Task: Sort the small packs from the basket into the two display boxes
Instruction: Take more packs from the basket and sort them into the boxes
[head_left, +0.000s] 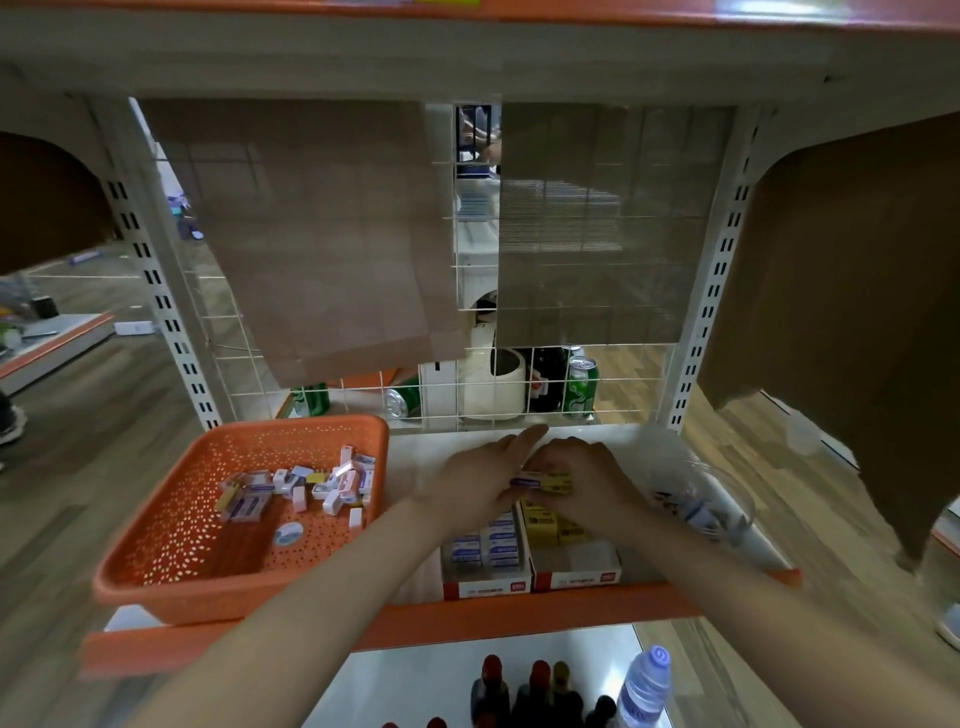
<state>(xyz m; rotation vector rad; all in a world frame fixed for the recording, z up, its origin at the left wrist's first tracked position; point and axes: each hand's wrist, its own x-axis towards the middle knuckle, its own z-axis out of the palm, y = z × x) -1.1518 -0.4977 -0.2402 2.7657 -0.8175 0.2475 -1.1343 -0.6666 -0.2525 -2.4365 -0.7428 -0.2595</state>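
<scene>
An orange perforated basket (171, 540) sits on the shelf at the left with several small packs (306, 488) loose in it. Two red-and-white display boxes stand side by side near the shelf's front edge: the left box (485, 587) holds blue-and-white packs, the right box (576, 577) holds yellow packs at its back. My left hand (478, 478) and my right hand (587, 483) meet just above the boxes. Together they hold small packs (543, 482), one with a blue label and a yellow one.
A clear plastic bag (696, 499) lies to the right of the boxes. Behind the wire grid are green cans (581, 387) and a white tub. Bottles (644, 686) stand on the lower shelf. Brown cardboard sheets hang on the grid.
</scene>
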